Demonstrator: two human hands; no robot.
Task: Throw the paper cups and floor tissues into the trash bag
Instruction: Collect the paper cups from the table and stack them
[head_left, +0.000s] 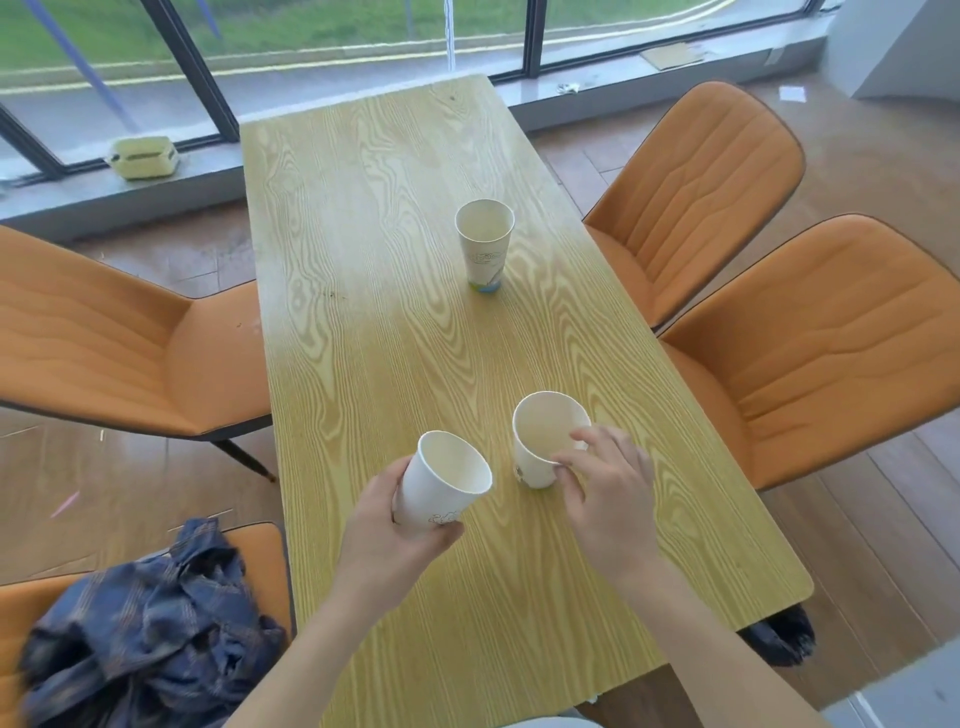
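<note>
Three white paper cups are over the long wooden table (395, 218). My left hand (395, 525) holds one cup (441, 488) tilted above the near part of the table. My right hand (602, 483) pinches the rim of a second cup (540, 441), which stands on the table just right of the first. A third cup (484, 244) stands upright alone further along the table. A black bag (779, 639) shows on the floor under the table's near right corner. White scraps (792, 93) lie on the floor at the far right.
Orange chairs flank the table: two on the right (696, 187) (831, 353), one on the left (104, 343). A near-left chair carries a crumpled blue plaid cloth (150, 623). A yellow case (143, 156) rests on the window sill. Windows close off the far end.
</note>
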